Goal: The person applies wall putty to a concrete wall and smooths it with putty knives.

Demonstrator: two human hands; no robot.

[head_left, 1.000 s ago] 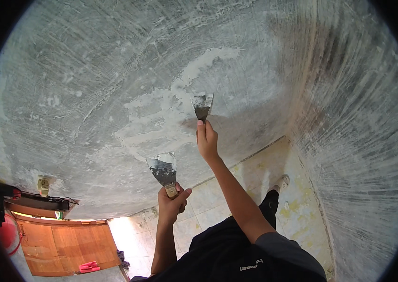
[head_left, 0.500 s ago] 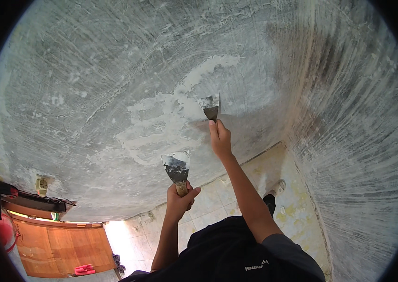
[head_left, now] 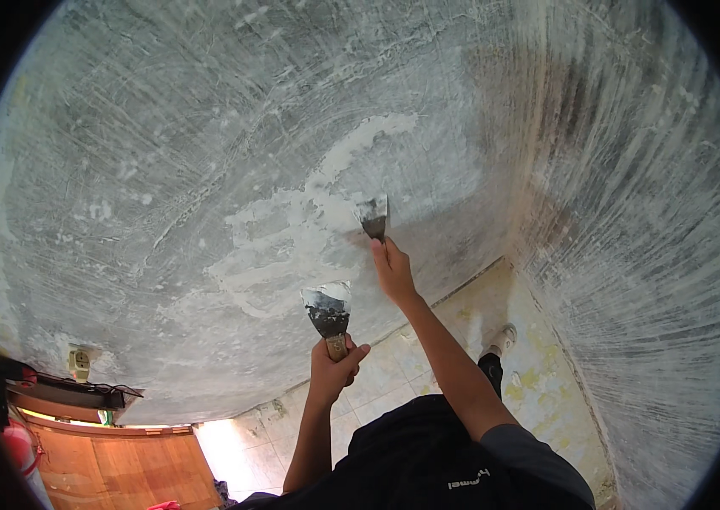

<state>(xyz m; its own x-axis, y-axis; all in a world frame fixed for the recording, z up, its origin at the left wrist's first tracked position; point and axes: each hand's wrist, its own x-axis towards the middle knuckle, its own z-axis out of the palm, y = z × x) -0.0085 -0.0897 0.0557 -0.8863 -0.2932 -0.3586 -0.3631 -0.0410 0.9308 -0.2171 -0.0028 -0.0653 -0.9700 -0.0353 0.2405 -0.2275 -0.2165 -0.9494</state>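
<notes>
My left hand (head_left: 334, 371) is closed round the handle of a putty knife, its wide blade (head_left: 327, 311) turned upward with white filler along the top edge. Higher and to the right, my right hand (head_left: 394, 270) grips a second putty knife (head_left: 373, 220). That blade lies at the grey wall (head_left: 164, 144), by the right edge of an irregular patch of pale filler (head_left: 296, 221). Whether its edge touches the wall is hard to tell. A shadow falls to the right of the right hand's blade.
A second wall (head_left: 666, 280) meets this one at a corner on the right. Below lies a stained tiled floor (head_left: 530, 374), with a shoe (head_left: 503, 341) on it. At lower left are a wall socket (head_left: 79, 364), dark cables (head_left: 113, 389) and a brown wooden surface (head_left: 122, 463).
The right putty knife has slid slightly down the wall beside the filler patch. My left hand and its putty knife have shifted a little right. The whole view has tilted slightly.
</notes>
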